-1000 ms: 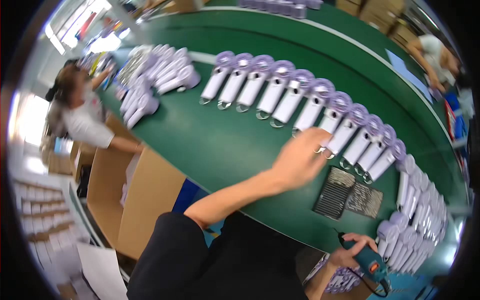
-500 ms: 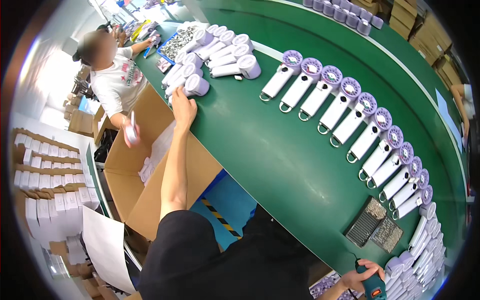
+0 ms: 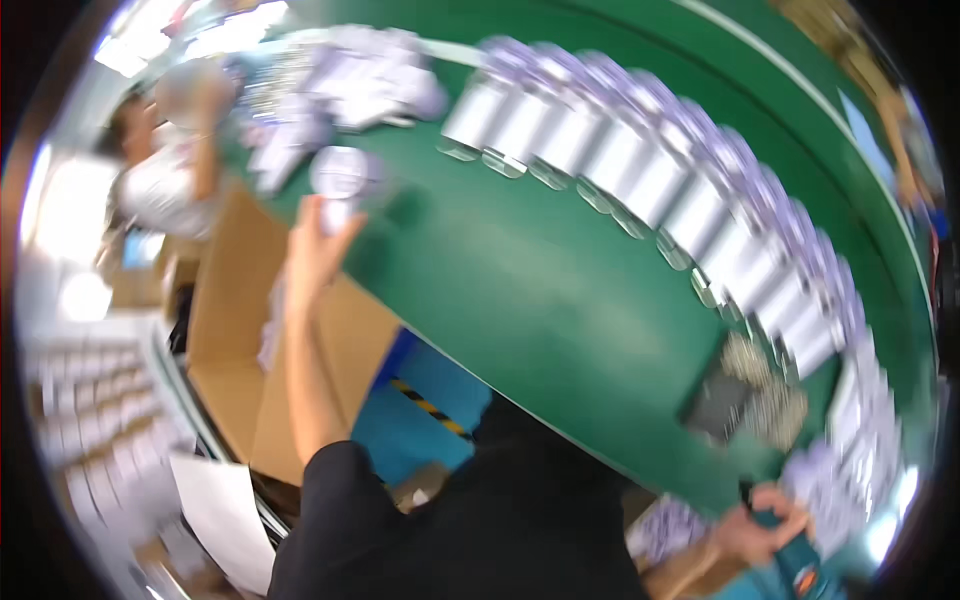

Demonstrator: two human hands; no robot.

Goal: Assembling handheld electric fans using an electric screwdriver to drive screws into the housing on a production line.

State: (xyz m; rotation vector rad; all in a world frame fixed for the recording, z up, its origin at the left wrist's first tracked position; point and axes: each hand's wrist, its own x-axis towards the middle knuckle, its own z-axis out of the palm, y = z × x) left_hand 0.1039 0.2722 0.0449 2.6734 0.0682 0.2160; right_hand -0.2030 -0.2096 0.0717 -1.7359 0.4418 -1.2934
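Observation:
My left hand [image 3: 318,250] is closed around the handle of a white and lilac handheld fan [image 3: 342,175], lifted just over the left part of the green table. Its round head points away from me. At the lower right, my right hand [image 3: 765,525] grips a teal electric screwdriver [image 3: 800,568] with an orange switch. Beside that hand lie a dark screw tray [image 3: 718,405] and a tray full of small screws [image 3: 778,415]. A curved row of handheld fans [image 3: 640,165] with wrist loops spans the table. Motion blurs much of the picture.
A pile of fans [image 3: 370,75] lies at the far left of the table, and more fans [image 3: 850,450] crowd the right end. An open cardboard box [image 3: 235,400] stands against the table's left edge. Behind it a co-worker in a white shirt [image 3: 165,190] raises an arm.
My left hand has picked a fan from the pile and drawn it nearer. The view has shifted, smearing everything. The co-worker's arm, formerly over the box, is now raised.

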